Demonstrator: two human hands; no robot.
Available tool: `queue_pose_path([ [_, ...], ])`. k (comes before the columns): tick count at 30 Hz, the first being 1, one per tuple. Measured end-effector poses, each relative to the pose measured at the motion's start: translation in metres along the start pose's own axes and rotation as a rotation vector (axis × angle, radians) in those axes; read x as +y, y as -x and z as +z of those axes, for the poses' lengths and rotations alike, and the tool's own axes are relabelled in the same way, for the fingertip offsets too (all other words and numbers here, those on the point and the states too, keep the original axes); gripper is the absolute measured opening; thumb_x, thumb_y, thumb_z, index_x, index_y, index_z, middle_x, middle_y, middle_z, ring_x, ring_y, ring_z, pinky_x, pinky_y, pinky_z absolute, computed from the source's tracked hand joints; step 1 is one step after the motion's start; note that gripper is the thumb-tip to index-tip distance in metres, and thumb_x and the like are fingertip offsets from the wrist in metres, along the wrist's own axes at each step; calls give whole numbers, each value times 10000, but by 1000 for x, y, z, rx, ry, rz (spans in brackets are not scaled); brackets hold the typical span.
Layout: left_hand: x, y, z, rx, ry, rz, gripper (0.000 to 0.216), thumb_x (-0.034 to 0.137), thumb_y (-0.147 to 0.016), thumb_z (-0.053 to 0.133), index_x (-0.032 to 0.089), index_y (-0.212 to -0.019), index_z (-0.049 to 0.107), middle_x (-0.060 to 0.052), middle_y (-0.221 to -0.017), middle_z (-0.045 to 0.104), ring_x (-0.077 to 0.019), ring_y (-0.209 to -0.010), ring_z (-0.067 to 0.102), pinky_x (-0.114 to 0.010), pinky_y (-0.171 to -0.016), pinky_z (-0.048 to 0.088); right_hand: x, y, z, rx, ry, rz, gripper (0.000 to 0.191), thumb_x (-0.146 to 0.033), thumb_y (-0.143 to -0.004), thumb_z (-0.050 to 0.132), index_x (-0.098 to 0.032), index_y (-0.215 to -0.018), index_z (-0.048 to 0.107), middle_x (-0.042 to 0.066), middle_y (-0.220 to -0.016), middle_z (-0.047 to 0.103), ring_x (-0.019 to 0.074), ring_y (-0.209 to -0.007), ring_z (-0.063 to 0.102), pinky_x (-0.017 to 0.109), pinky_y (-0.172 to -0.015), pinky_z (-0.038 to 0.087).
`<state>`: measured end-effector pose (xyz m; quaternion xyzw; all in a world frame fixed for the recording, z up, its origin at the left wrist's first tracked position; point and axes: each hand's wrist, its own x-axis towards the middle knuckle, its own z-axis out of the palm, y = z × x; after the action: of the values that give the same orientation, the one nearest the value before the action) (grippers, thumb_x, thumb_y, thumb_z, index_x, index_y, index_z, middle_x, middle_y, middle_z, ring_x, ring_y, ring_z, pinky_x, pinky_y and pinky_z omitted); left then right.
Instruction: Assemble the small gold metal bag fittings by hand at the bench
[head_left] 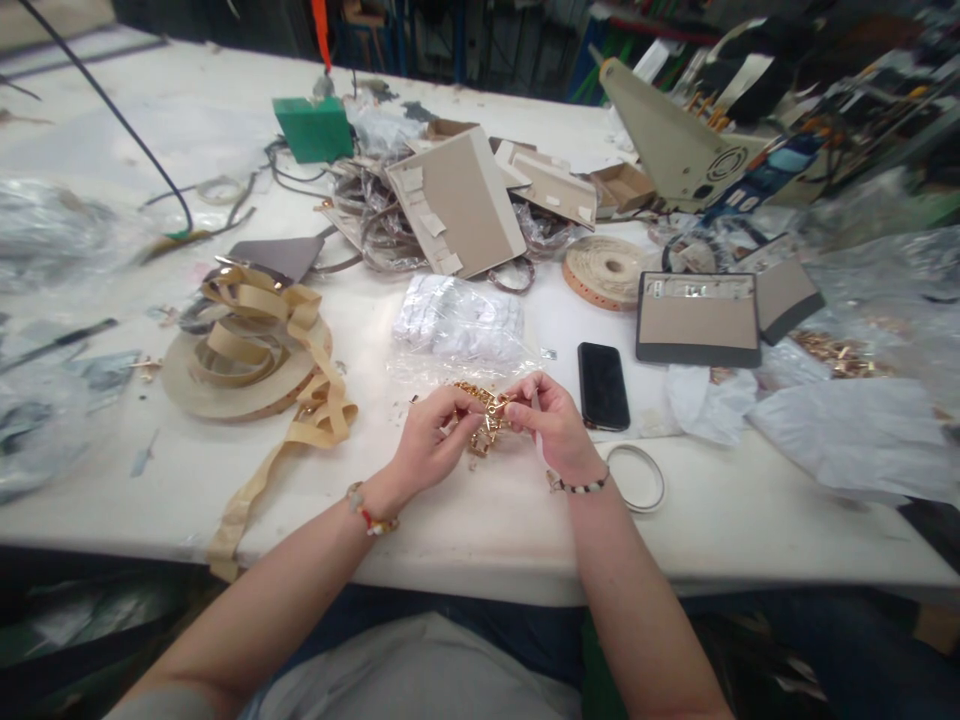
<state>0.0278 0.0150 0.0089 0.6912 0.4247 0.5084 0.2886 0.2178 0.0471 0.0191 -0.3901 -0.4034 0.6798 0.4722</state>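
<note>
Both my hands meet over a small heap of gold-coloured metal hardware [487,440] near the table's front. My left hand [437,430] pinches a small gold metal piece between thumb and forefinger. The fingers of my right hand [551,420] are closed on a gold metal fitting [498,405], and a thin whitish strip [537,420] also shows in that hand. Where the two pieces meet is too small to make out. A clear plastic bag with white wrapped contents [459,318] lies just beyond my hands. Right of my right hand rests a black phone [604,386].
A tape ring [636,478] lies by my right wrist. At left, tan strap [262,480] spills off a roll [225,385]. Flat beige panels [457,205], another roll [606,270], a grey-edged flap [697,320] and a green block [313,130] stand farther back.
</note>
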Motion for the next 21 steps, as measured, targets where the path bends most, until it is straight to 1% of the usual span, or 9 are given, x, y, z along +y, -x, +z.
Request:
queue_pose_path([
  [5, 1, 0, 1, -4, -3, -4, 57, 178, -918, 600, 178, -882, 644, -11, -786, 663, -108, -673, 558, -242, -639, 423, 1, 0, 0, -18, 8, -4, 471, -243, -589, 937, -205, -724, 488, -20, -817, 675, 105, -641, 571, 199, -492, 409],
  [14, 1, -2, 2, 9, -15, -12, 50, 193, -908, 631, 175, -863, 642, -2, -752, 650, -99, -637, 540, -237, -613, 422, 1, 0, 0, -47, 10, -18, 453, -234, -611, 927, -206, -730, 492, -20, -823, 680, 92, -605, 549, 197, -481, 402],
  [16, 0, -1, 3, 3, -13, -20, 31, 199, -913, 632, 179, -895, 648, -3, -769, 660, -96, -636, 546, -235, -612, 429, 1, 0, 1, -47, 8, -15, 461, -232, -599, 934, -205, -728, 492, -22, -814, 679, 93, -611, 556, 193, -481, 405],
  [17, -1, -1, 3, 13, -13, -20, 37, 200, -909, 640, 183, -941, 649, -8, -806, 673, -95, -646, 557, -234, -612, 435, 0, 0, 1, -46, 8, -13, 465, -232, -594, 936, -205, -727, 491, -22, -810, 679, 94, -612, 558, 193, -481, 407],
  [18, -1, 0, 4, 38, -16, -13, 102, 200, -899, 654, 187, -1000, 644, -15, -853, 684, -97, -664, 570, -232, -611, 441, 0, 0, 1, -44, 8, -11, 468, -231, -590, 938, -205, -726, 491, -22, -807, 680, 94, -612, 560, 192, -479, 408],
  [20, -1, 1, 4, 134, -38, 30, 235, 196, -869, 695, 194, -1093, 622, -27, -918, 690, -104, -697, 588, -231, -605, 449, 0, 0, 1, -41, 2, -12, 467, -230, -591, 938, -204, -727, 492, -23, -804, 681, 92, -611, 564, 189, -477, 409],
  [21, 0, 1, 4, 195, -54, 74, 252, 189, -854, 713, 196, -1088, 621, -26, -910, 687, -108, -706, 593, -232, -605, 454, -1, 0, 1, -37, -3, -14, 464, -230, -595, 936, -203, -729, 493, -23, -806, 682, 91, -612, 566, 187, -477, 409],
])
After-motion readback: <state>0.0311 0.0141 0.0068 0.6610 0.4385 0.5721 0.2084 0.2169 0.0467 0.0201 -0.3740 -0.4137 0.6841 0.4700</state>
